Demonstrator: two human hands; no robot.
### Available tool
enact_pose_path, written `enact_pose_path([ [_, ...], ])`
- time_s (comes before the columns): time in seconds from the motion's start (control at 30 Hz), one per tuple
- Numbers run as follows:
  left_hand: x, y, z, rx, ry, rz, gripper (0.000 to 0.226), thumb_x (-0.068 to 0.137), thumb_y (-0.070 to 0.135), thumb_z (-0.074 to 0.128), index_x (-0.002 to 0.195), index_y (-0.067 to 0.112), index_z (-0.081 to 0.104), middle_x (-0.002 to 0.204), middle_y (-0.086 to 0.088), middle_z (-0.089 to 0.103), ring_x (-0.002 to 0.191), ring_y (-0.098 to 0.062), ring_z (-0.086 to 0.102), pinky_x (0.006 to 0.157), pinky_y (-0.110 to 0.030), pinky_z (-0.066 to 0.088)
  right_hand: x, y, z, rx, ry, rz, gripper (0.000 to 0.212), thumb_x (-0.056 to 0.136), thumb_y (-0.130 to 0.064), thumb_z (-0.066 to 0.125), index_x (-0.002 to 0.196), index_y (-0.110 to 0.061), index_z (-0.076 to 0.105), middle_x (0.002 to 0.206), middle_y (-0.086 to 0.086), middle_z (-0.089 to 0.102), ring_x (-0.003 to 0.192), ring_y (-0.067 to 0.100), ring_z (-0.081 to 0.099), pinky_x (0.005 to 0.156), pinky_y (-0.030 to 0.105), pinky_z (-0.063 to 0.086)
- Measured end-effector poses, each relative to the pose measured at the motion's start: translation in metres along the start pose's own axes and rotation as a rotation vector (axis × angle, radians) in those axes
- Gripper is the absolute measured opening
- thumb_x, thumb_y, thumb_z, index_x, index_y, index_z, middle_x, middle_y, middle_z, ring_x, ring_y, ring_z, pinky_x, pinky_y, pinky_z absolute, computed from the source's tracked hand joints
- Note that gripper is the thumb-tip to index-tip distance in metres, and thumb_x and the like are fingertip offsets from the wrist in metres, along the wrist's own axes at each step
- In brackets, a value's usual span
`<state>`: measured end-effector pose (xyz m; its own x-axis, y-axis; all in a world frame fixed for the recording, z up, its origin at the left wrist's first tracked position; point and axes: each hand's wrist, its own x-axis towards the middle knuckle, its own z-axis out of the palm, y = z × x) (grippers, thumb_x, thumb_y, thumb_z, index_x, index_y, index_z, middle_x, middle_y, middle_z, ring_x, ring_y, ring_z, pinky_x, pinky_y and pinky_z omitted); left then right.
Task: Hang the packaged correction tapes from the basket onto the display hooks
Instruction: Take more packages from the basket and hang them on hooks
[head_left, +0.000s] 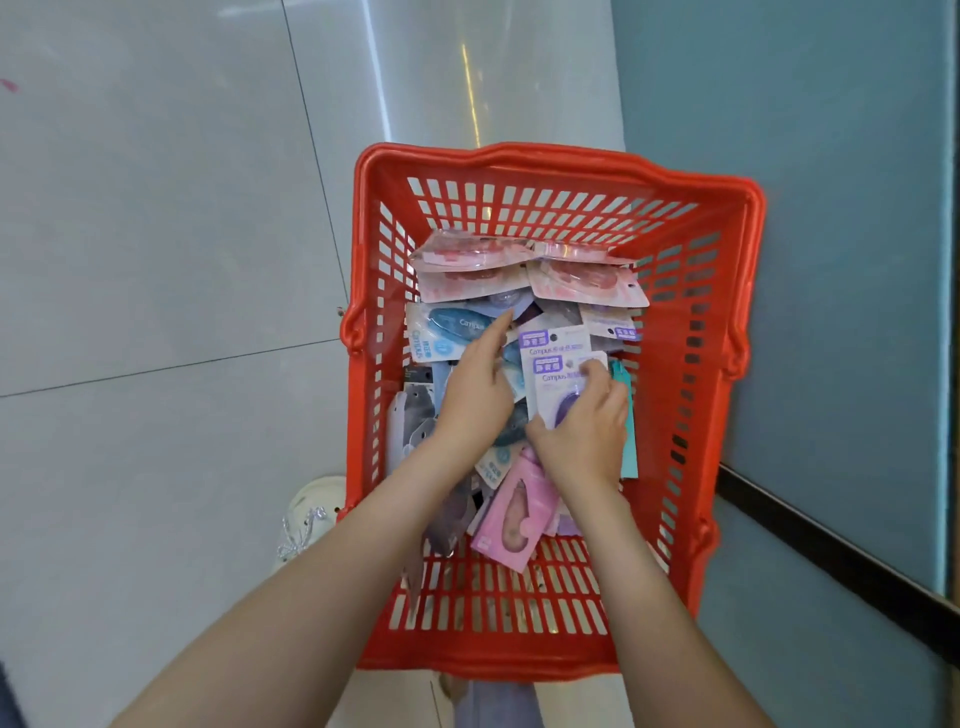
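Now both my hands down inside red basket (748, 208). Right hand (584, 431) grips purple correction tape pack (558, 382), thumb at its near edge, fingers curled over top. Left hand (475, 384) loose, fingers straight, tips touching blue pack (447, 327) just ahead. Pink pack (514, 519) under right wrist. White shoe (311, 514) on floor, left of left forearm.

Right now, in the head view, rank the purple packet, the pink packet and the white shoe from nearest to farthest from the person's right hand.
1. Purple packet, pinched by the right hand.
2. Pink packet, beside that wrist, toward the near end of the basket.
3. White shoe, on the floor left of the basket.
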<state>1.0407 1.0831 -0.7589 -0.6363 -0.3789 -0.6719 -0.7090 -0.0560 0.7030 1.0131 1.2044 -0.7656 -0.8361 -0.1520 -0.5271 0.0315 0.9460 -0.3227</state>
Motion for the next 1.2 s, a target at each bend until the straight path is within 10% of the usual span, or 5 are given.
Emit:
enact_pose_path([
  [0.27,-0.065,0.058,-0.035,-0.389,-0.392,-0.227,0.037,0.100,0.028,0.049,0.137,0.033,0.042,0.127,-0.008,0.062,0.114,-0.019,0.061,0.102,-0.046,0.046,-0.070,-0.041,-0.066,0.325,0.103,-0.076,0.082,0.061,-0.007,0.082,0.130,0.000,0.039,0.123,0.011,0.040,0.114,0.021,0.039,0.100,0.028,0.037],
  [0.37,-0.106,0.120,-0.064,-0.433,-0.459,-0.105,0.030,0.100,0.012,0.046,0.128,0.021,0.049,0.117,0.003,0.068,0.109,-0.014,0.063,0.094,-0.032,0.051,-0.103,-0.073,-0.129,0.429,0.120,-0.143,0.083,0.066,-0.015,0.081,0.135,-0.006,0.037,0.125,0.000,0.034,0.114,0.003,0.035,0.097,0.002,0.025],
  [0.53,-0.188,0.250,-0.117,-0.420,-0.469,0.068,0.034,0.095,0.000,0.051,0.122,0.021,0.053,0.110,0.003,0.071,0.100,-0.011,0.066,0.080,-0.022,0.052,-0.168,-0.140,-0.260,0.473,0.151,-0.219,0.077,0.073,-0.051,0.065,0.140,-0.049,0.028,0.135,-0.010,0.033,0.130,0.004,0.037,0.105,0.020,0.033],
  [0.7,-0.282,0.382,-0.167,-0.249,-0.477,0.318,0.032,0.094,0.004,0.054,0.114,0.029,0.059,0.110,0.005,0.071,0.103,-0.013,0.067,0.089,-0.032,0.052,-0.249,-0.204,-0.399,0.482,0.253,-0.268,0.079,0.082,-0.024,0.074,0.139,-0.048,0.025,0.132,0.000,0.037,0.114,-0.015,0.041,0.091,-0.003,0.027],
  [1.2,-0.658,0.612,-0.188,-0.093,-0.883,0.957,0.026,0.098,0.007,0.051,0.119,0.023,0.054,0.113,-0.011,0.068,0.087,-0.017,0.069,0.074,-0.037,0.056,-0.603,-0.204,-0.701,0.334,0.835,-0.420,0.061,0.087,-0.037,0.067,0.137,-0.048,0.032,0.137,-0.008,0.044,0.120,-0.007,0.039,0.104,0.010,0.027],
])
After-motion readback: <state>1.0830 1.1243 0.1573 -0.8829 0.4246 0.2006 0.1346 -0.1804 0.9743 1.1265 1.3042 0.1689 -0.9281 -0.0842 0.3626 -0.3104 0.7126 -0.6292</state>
